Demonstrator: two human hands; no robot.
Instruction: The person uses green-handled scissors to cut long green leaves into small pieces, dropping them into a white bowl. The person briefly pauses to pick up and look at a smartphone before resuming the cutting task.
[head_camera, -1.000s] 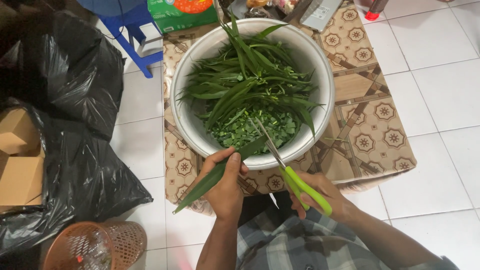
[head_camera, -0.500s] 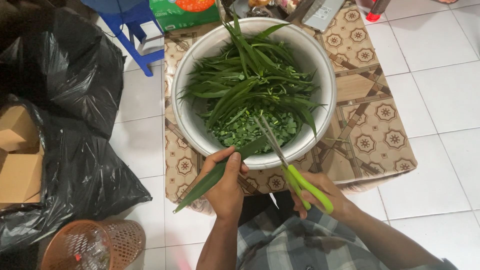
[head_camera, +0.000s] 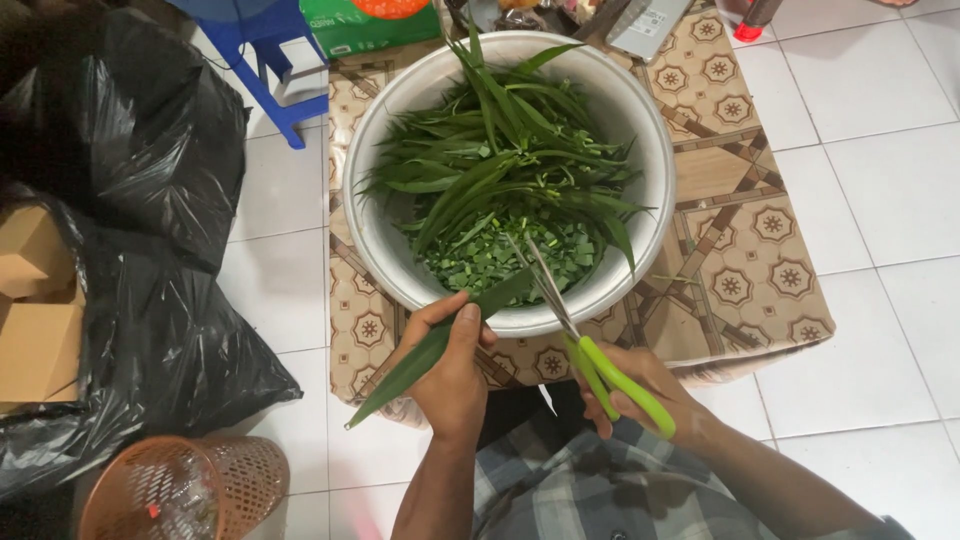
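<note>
left hand (head_camera: 455, 375) grips a long green leaf (head_camera: 432, 345) slanting up toward the metal bowl (head_camera: 640, 120), its tip at the near rim between the parted blades of green-handled scissors (head_camera: 585, 340) gripped by the right hand (head_camera: 645, 395).

Even, soft indoor light falls from above on the metal bowl (head_camera: 400, 110), whose rim shows mild glare, while the black bags (head_camera: 150, 200) left of it sink into dark, detail-poor shadow and focus stays sharp throughout.
</note>
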